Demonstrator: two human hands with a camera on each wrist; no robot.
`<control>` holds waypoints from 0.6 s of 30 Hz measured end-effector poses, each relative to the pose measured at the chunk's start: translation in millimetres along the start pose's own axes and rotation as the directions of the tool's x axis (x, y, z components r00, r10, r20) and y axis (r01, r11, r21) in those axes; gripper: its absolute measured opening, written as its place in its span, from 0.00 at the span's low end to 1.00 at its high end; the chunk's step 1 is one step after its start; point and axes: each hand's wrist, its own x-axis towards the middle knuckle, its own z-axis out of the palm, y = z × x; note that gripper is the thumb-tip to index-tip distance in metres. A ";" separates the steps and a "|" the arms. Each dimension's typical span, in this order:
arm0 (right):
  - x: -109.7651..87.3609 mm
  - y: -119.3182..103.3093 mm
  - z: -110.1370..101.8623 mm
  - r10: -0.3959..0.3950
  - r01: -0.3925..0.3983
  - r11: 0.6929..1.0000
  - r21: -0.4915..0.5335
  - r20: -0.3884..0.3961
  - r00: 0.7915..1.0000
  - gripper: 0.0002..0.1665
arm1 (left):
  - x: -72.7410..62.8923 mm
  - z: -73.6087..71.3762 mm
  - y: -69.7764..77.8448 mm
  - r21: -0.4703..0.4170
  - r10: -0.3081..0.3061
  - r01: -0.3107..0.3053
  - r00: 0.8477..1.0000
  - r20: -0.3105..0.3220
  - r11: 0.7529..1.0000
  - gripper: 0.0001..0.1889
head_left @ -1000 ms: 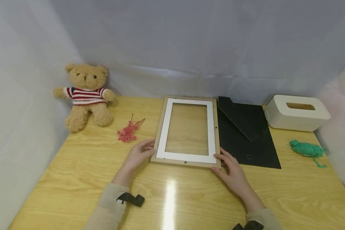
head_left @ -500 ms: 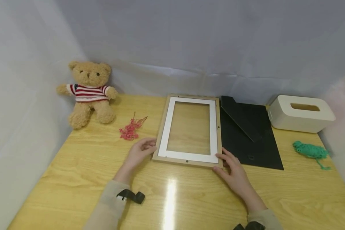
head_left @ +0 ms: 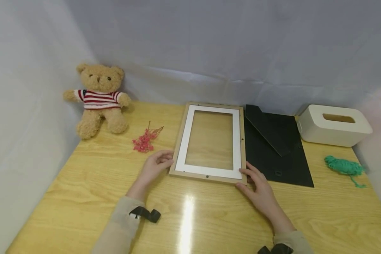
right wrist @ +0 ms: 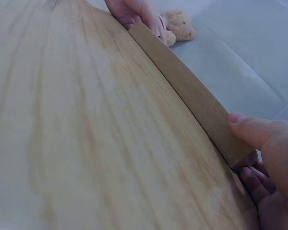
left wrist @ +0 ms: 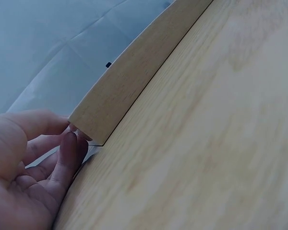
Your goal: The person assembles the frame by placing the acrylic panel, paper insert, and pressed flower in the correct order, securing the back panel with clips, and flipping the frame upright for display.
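A light wooden picture frame (head_left: 207,179) lies flat on the table, with a white mat (head_left: 236,141) inside its border. Small dark pins show along the border. My left hand (head_left: 155,167) holds the frame at the lower left corner, its fingertips against the side. On the lower right corner, my right hand (head_left: 259,190) grips the frame, with the thumb on the near edge and a finger on the mat. The right wrist view shows that thumb (right wrist: 252,130) against the frame's side. Just right of the frame lies a black backing board (head_left: 292,162) with a folded stand leg (head_left: 265,132).
At the back left, a teddy bear (head_left: 101,100) in a striped sweater sits against the curtain. Pink dried flowers (head_left: 145,141) lie left of the frame. On the right are a white tissue box (head_left: 333,130) and a bundle of green yarn (head_left: 343,165).
The head view has shifted slightly, so everything sits a little higher and further right in it. Both hands keep their places at the frame's lower corners.
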 end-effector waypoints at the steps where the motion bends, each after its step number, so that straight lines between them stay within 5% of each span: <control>1: 0.2 0.1 -0.1 -0.001 0.001 1.000 -0.001 -0.003 1.000 0.26 | 0.1 -0.2 0.8 -0.012 0.000 0.000 1.000 -0.001 1.000 0.19; 8: 0.6 1.9 1.6 0.000 0.000 1.000 -0.005 0.005 1.000 0.26 | 2.2 -11.4 9.6 -0.157 -0.009 0.001 0.999 -0.050 0.988 0.19; 13: 0.9 1.4 1.5 0.010 -0.010 1.000 0.006 0.006 1.000 0.27 | 11.5 -31.7 34.7 -0.074 0.119 -0.132 0.981 -0.154 0.989 0.16; 18: 0.4 0.7 0.0 0.022 -0.022 1.000 0.010 0.012 1.000 0.27 | 32.6 -54.9 47.8 0.088 0.173 -0.156 0.955 -0.239 0.984 0.16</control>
